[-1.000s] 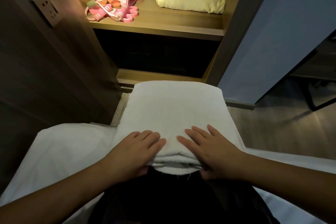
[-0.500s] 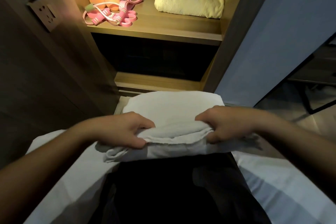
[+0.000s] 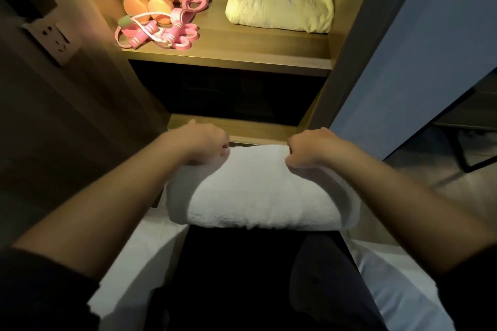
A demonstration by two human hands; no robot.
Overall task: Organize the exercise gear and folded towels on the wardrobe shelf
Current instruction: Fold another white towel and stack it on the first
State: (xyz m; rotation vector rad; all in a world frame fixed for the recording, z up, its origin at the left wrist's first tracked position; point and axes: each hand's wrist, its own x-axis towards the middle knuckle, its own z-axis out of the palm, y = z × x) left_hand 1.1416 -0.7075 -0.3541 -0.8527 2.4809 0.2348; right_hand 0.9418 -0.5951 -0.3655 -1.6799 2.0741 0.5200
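A white towel [image 3: 258,191] lies folded over on my lap, its rounded fold toward me. My left hand [image 3: 204,144] grips its far left edge with curled fingers. My right hand [image 3: 309,149] grips the far right edge the same way. On the lit wardrobe shelf [image 3: 242,62] above, a folded pale yellow towel [image 3: 279,5] lies at the right. Two orange dumbbells [image 3: 154,0] stand at the left back, with a pink skipping rope [image 3: 150,33] and a pink stretch band [image 3: 192,5] tangled in front of them.
A dark compartment [image 3: 228,94] opens under the lit shelf, with a lower wooden ledge [image 3: 236,129] just beyond my hands. A wall socket [image 3: 53,37] is on the left panel. White bedding [image 3: 139,263] lies under me. A blue-grey door [image 3: 419,48] stands at the right.
My hands went from lying flat on the towel to gripping its near edge, then carried that edge away from me, folding the towel over on itself.
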